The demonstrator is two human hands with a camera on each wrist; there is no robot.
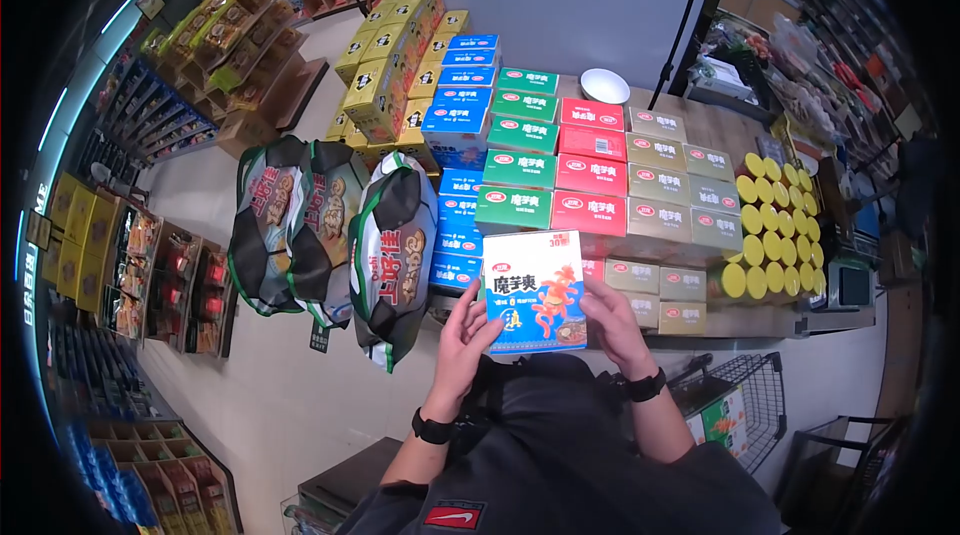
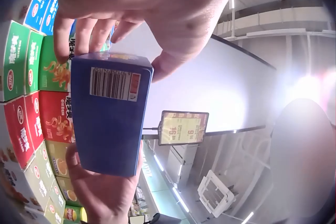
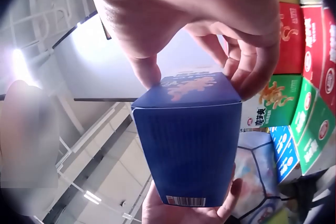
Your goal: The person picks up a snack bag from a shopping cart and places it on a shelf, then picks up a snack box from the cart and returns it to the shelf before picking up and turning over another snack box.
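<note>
A blue snack box [image 1: 534,291] with a squid picture is held up in front of me by both hands. My left hand [image 1: 463,339] grips its left edge and my right hand [image 1: 612,320] grips its right edge. In the left wrist view the box [image 2: 111,119] shows a barcode end, pinched between thumb and fingers [image 2: 73,35]. In the right wrist view the box [image 3: 189,140] is held by thumb and curled fingers [image 3: 252,71], with the other hand under it.
A wooden display table [image 1: 740,320] holds stacked blue, green, red and tan boxes [image 1: 560,170] and yellow-lidded cans [image 1: 780,225]. Large snack bags [image 1: 390,255] hang at the left. A wire basket [image 1: 740,405] stands at lower right. Shelves line the left aisle.
</note>
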